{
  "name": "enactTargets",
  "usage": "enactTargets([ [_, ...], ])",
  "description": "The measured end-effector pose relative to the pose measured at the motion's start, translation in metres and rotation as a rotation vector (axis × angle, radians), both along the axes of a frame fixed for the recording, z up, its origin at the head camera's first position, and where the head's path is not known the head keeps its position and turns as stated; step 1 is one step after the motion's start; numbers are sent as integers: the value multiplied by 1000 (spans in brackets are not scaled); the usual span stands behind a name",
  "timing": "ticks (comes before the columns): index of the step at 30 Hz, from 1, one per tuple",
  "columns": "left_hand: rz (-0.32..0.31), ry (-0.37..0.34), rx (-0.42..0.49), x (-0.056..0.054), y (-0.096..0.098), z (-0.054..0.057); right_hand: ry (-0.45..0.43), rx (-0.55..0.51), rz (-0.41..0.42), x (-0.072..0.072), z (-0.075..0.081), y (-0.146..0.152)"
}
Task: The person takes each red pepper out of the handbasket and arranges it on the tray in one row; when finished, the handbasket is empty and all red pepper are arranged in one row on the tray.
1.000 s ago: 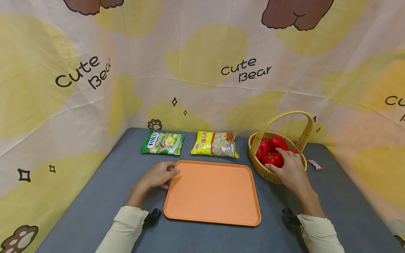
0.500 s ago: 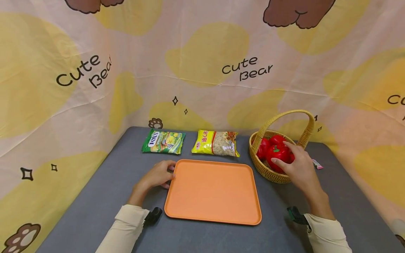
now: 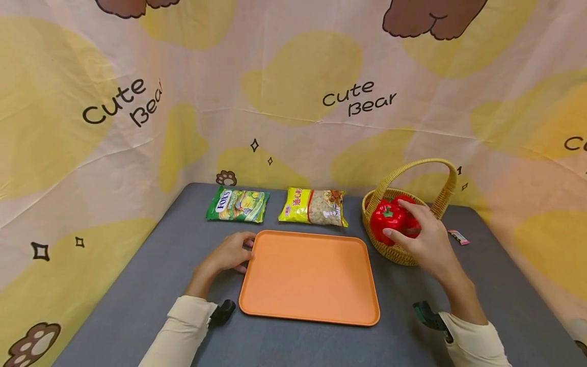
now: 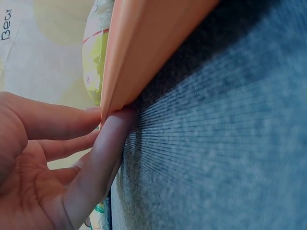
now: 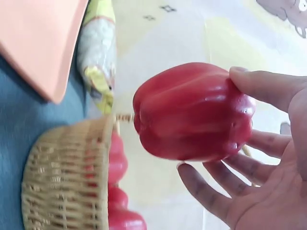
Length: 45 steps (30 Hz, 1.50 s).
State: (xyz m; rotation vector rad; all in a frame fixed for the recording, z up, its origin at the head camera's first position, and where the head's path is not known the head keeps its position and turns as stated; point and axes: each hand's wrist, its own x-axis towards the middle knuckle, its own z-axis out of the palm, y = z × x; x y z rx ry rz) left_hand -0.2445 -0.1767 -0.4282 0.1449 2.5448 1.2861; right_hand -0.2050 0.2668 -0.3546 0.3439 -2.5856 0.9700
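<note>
My right hand (image 3: 428, 238) holds a red bell pepper (image 3: 386, 224) between thumb and fingers, above the wicker basket (image 3: 393, 255). In the right wrist view the pepper (image 5: 192, 112) lies sideways, clear of the basket's rim, with more red peppers (image 5: 117, 160) inside the basket (image 5: 67, 177). At the left edge of the orange tray (image 3: 309, 278), my left hand (image 3: 232, 252) pinches the rim. The left wrist view puts the thumb on one side of the tray's edge (image 4: 139, 52) and a finger beneath it.
Behind the tray lie a green snack bag (image 3: 238, 205) and a yellow bag of pasta (image 3: 314, 207). A tall handle (image 3: 424, 162) arches over the basket. A small pink packet (image 3: 458, 237) lies right of it. Printed cloth (image 3: 293, 92) backs the grey table (image 3: 284, 344).
My right hand has lifted the bell pepper up out of the basket and shifted it left. The left thumb has drawn back from the tray's surface to its rim.
</note>
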Motion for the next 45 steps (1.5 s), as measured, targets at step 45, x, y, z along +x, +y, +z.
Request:
enactTargets([
  [45, -16, -12, 33, -4, -3, -4, -265, -40, 413, -39, -49, -144],
])
